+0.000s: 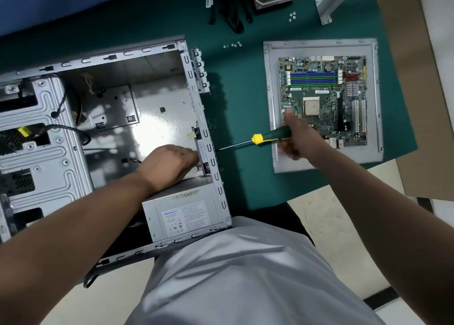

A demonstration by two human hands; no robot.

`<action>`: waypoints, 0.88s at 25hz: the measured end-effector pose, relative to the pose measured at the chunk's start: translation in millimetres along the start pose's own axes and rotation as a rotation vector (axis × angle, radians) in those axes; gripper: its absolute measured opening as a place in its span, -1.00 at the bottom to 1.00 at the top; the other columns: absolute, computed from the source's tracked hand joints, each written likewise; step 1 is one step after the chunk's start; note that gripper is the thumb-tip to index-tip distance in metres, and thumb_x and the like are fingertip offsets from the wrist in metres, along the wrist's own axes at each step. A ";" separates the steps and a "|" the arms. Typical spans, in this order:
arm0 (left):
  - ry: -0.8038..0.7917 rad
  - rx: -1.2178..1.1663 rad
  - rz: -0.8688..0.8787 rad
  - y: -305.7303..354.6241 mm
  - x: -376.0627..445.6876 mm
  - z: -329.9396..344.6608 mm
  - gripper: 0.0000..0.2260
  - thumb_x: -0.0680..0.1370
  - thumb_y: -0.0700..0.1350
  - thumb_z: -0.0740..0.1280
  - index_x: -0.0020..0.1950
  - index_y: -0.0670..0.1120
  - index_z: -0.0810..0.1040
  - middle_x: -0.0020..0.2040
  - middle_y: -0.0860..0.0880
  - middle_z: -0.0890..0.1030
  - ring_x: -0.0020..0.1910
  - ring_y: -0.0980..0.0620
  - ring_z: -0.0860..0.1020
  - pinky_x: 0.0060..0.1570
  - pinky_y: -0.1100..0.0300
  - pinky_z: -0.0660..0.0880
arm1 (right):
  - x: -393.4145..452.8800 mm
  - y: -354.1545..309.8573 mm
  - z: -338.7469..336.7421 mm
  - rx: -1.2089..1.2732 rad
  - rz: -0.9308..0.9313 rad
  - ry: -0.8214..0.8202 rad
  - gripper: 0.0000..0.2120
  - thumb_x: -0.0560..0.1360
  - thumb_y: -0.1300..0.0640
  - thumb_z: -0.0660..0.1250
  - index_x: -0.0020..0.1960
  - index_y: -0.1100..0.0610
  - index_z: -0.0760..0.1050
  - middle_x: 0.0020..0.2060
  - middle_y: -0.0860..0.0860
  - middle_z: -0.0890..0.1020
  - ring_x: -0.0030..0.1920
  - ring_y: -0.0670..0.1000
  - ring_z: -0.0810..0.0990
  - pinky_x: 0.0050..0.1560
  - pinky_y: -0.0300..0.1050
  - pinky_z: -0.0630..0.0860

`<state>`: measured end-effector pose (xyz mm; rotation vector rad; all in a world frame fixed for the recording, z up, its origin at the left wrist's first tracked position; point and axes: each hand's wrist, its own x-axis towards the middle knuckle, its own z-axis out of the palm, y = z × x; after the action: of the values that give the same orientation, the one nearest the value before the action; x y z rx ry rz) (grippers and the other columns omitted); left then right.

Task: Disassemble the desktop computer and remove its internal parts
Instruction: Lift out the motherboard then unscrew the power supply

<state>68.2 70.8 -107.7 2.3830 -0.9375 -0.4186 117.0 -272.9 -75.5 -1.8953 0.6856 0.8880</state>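
"Huntkey" label on power supply

A repair workshop: green work mat strewn with loose screws.

Motherboard lies on a panel right of the case.
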 end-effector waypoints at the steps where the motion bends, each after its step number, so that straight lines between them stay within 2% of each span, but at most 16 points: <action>1: 0.001 0.004 0.000 0.2 0.0 -0.1 -0.81 0.55 -0.19 0.20 -0.17 -0.17 0.57 -0.32 -0.15 0.61 -0.39 -0.20 0.58 -0.35 0.00 0.59 | 1.6 -0.8 0.2 -0.121 -0.058 0.057 -0.51 0.68 -0.23 0.04 -0.16 0.12 0.45 -0.45 0.05 0.59 -0.53 -0.03 0.46 -0.46 -0.23 0.38; 3: -0.008 0.006 -0.007 0.0 -0.7 -0.1 -0.89 0.54 -0.24 0.29 -0.13 -0.18 0.60 -0.29 -0.17 0.62 -0.37 -0.21 0.59 -0.33 -0.02 0.59 | 2.4 -2.8 1.1 0.067 -0.074 0.052 -0.76 0.67 0.10 0.12 -0.13 0.12 0.42 -0.41 0.08 0.54 -0.47 0.00 0.44 -0.39 -0.15 0.33; 4: -0.018 0.006 -0.014 0.1 -1.1 -0.1 -0.91 0.54 -0.25 0.31 -0.11 -0.19 0.60 -0.28 -0.17 0.63 -0.36 -0.21 0.59 -0.32 -0.03 0.60 | 1.0 -6.5 0.3 0.226 -0.031 0.007 -0.82 0.62 0.26 0.11 -0.10 0.12 0.41 -0.33 0.12 0.53 -0.40 0.04 0.47 -0.35 -0.13 0.34; 5: -0.024 0.008 -0.021 0.1 -1.1 -0.6 -0.91 0.54 -0.26 0.31 -0.11 -0.19 0.61 -0.27 -0.18 0.63 -0.35 -0.21 0.60 -0.31 -0.04 0.60 | 0.7 -8.3 -0.7 0.327 0.010 -0.028 -0.82 0.60 0.31 0.09 -0.07 0.13 0.42 -0.26 0.15 0.54 -0.35 0.07 0.50 -0.32 -0.12 0.38; 7: -0.018 0.005 -0.021 -0.3 -1.1 -1.3 -0.89 0.53 -0.24 0.29 -0.12 -0.19 0.60 -0.28 -0.17 0.63 -0.36 -0.21 0.59 -0.32 -0.04 0.60 | 0.4 -10.6 -2.2 0.197 0.048 -0.042 -0.75 0.68 0.08 0.10 -0.03 0.16 0.48 -0.22 0.20 0.63 -0.36 0.10 0.57 -0.33 -0.15 0.49; 9: 0.000 0.002 -0.009 1.1 -0.3 -1.1 -0.86 0.54 -0.22 0.25 -0.16 -0.18 0.58 -0.30 -0.16 0.62 -0.38 -0.20 0.59 -0.33 -0.02 0.60 | 1.6 -7.0 -2.7 -0.184 -0.028 -0.004 -0.49 0.68 -0.21 0.04 -0.09 0.16 0.52 -0.33 0.13 0.67 -0.45 0.02 0.55 -0.38 -0.20 0.46; 10: 0.008 0.002 -0.004 0.9 -0.5 -1.0 -0.82 0.56 -0.19 0.21 -0.16 -0.17 0.57 -0.31 -0.16 0.61 -0.38 -0.20 0.58 -0.34 -0.01 0.59 | 2.5 -5.3 -1.3 -0.223 -0.064 0.028 -0.54 0.69 -0.19 0.07 -0.08 0.14 0.51 -0.34 0.09 0.64 -0.45 -0.02 0.52 -0.36 -0.19 0.42; 12: 0.009 0.000 -0.004 0.4 -0.8 -0.6 -0.75 0.57 -0.13 0.14 -0.16 -0.17 0.57 -0.31 -0.15 0.61 -0.38 -0.20 0.58 -0.33 -0.01 0.60 | -0.6 -0.7 -3.5 0.170 -0.042 -0.049 -0.88 0.66 0.16 0.20 -0.01 0.12 0.48 -0.22 0.10 0.58 -0.35 0.01 0.49 -0.28 -0.12 0.38; 13: 0.010 0.000 -0.004 0.2 -1.2 -0.6 -0.73 0.57 -0.12 0.13 -0.15 -0.17 0.58 -0.31 -0.15 0.61 -0.38 -0.20 0.58 -0.33 -0.01 0.60 | -1.6 0.0 -4.6 0.383 -0.012 -0.101 -0.86 0.61 0.30 0.20 0.01 0.12 0.49 -0.15 0.11 0.59 -0.29 0.04 0.53 -0.25 -0.11 0.41; 14: 0.014 -0.001 0.000 0.2 -1.2 -0.5 -0.73 0.57 -0.11 0.13 -0.15 -0.17 0.58 -0.31 -0.15 0.61 -0.38 -0.19 0.58 -0.33 0.00 0.60 | -1.0 1.7 -6.1 0.555 0.012 -0.166 -0.83 0.59 0.33 0.19 0.03 0.12 0.50 -0.10 0.12 0.62 -0.24 0.07 0.59 -0.20 -0.11 0.48; 16: 0.026 -0.006 0.009 1.3 -0.5 -1.3 -0.74 0.57 -0.12 0.14 -0.17 -0.17 0.57 -0.32 -0.14 0.60 -0.40 -0.19 0.58 -0.34 0.02 0.59 | 0.0 0.8 -5.8 0.419 0.042 -0.150 -0.82 0.67 0.05 0.19 0.07 0.12 0.51 -0.10 0.14 0.69 -0.23 0.10 0.67 -0.20 -0.09 0.59; 18: 0.039 -0.011 0.014 2.0 -0.4 -1.9 -0.76 0.56 -0.13 0.15 -0.19 -0.16 0.54 -0.34 -0.14 0.59 -0.42 -0.18 0.56 -0.37 0.05 0.58 | 0.0 -1.0 -1.6 -0.008 -0.024 -0.058 -0.59 0.68 -0.20 0.12 0.00 0.12 0.51 -0.25 0.14 0.69 -0.38 0.06 0.60 -0.37 -0.16 0.51; 19: 0.040 -0.010 0.014 1.9 -0.5 -1.5 -0.77 0.56 -0.13 0.15 -0.20 -0.16 0.54 -0.34 -0.14 0.58 -0.43 -0.18 0.56 -0.37 0.05 0.58 | 0.7 -0.7 -0.4 -0.084 -0.086 -0.017 -0.61 0.69 -0.16 0.13 -0.05 0.12 0.51 -0.30 0.13 0.65 -0.43 0.04 0.53 -0.40 -0.17 0.43; 20: 0.039 -0.008 0.014 1.7 -0.6 -1.0 -0.77 0.56 -0.13 0.15 -0.20 -0.16 0.53 -0.34 -0.14 0.58 -0.43 -0.18 0.56 -0.38 0.04 0.58 | 2.2 1.6 -1.6 0.005 -0.109 -0.023 -0.72 0.69 -0.01 0.16 -0.06 0.13 0.51 -0.29 0.13 0.61 -0.41 0.03 0.48 -0.38 -0.14 0.38; 21: 0.039 -0.006 0.011 1.2 -0.6 -0.6 -0.77 0.56 -0.13 0.15 -0.20 -0.16 0.53 -0.34 -0.14 0.58 -0.43 -0.19 0.56 -0.38 0.03 0.58 | 1.6 1.7 -3.0 0.191 -0.087 -0.064 -0.82 0.67 0.17 0.17 -0.06 0.13 0.50 -0.24 0.12 0.58 -0.37 0.03 0.48 -0.34 -0.11 0.36; 22: 0.038 -0.006 0.009 0.5 -0.7 -0.1 -0.77 0.56 -0.13 0.14 -0.20 -0.16 0.53 -0.34 -0.14 0.58 -0.42 -0.19 0.56 -0.37 0.03 0.58 | 1.0 2.0 -5.7 0.345 -0.060 -0.121 -0.81 0.62 0.31 0.16 -0.04 0.13 0.50 -0.16 0.11 0.58 -0.31 0.03 0.51 -0.29 -0.12 0.39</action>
<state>67.6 71.1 -107.2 2.3716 -0.9282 -0.3708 117.7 -278.9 -75.4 -1.5349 0.6587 0.7838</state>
